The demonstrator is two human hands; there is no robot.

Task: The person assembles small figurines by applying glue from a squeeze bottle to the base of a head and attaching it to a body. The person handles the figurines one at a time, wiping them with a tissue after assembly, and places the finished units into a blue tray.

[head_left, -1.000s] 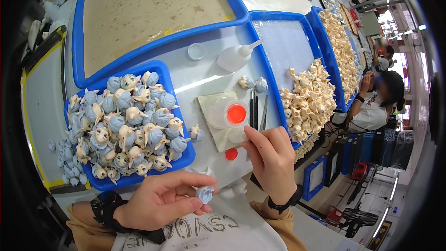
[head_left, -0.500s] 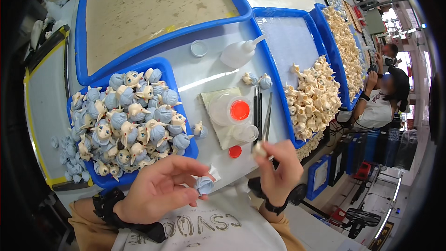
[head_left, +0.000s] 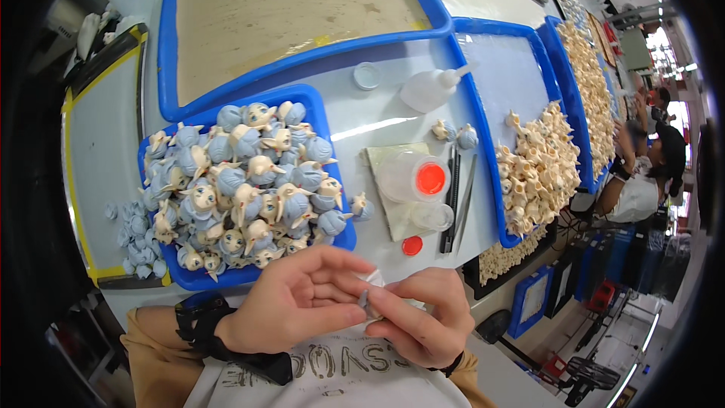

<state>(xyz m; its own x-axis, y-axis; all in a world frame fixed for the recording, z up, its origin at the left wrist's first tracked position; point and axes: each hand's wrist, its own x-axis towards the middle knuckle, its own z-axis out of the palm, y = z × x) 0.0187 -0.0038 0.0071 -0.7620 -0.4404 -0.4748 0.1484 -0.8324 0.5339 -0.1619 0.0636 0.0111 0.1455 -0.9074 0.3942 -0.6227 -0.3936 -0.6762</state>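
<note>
Blue piece (head_left: 364, 304) in left hand (head_left: 298, 306); right hand (head_left: 427, 316) now meets it

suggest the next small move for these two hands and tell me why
Perhaps a gentle press on the small light-blue plastic piece, since the bare left hand and bare right hand meet at it, though most of it is hidden.
</note>
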